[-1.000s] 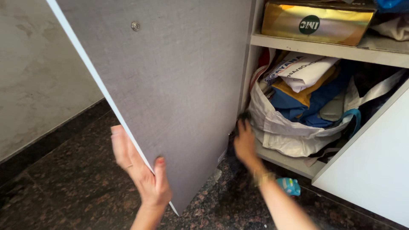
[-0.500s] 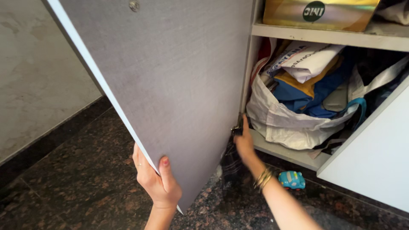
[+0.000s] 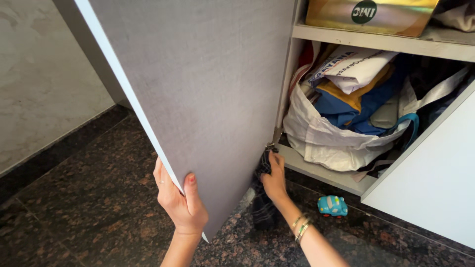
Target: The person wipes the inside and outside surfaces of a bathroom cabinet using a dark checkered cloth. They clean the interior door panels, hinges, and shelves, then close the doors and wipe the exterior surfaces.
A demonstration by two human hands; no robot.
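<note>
Along the near edge of the grey cupboard door [image 3: 208, 99], the left hand [image 3: 180, 200] grips it, thumb on the front face. Right of it, the right hand [image 3: 273, 177] clutches a dark checked cloth [image 3: 262, 202] hanging below the hinge corner. Behind, on the lower shelf [image 3: 321, 173], a white bag [image 3: 336, 138] stuffed with clothes fills the space. A small blue toy car [image 3: 332, 205] sits on the dark stone floor [image 3: 74, 207]. A white door [image 3: 435, 188] stands open at right.

Gold box [image 3: 371, 17] with round green label [image 3: 364, 11] on upper shelf [image 3: 376, 43].
</note>
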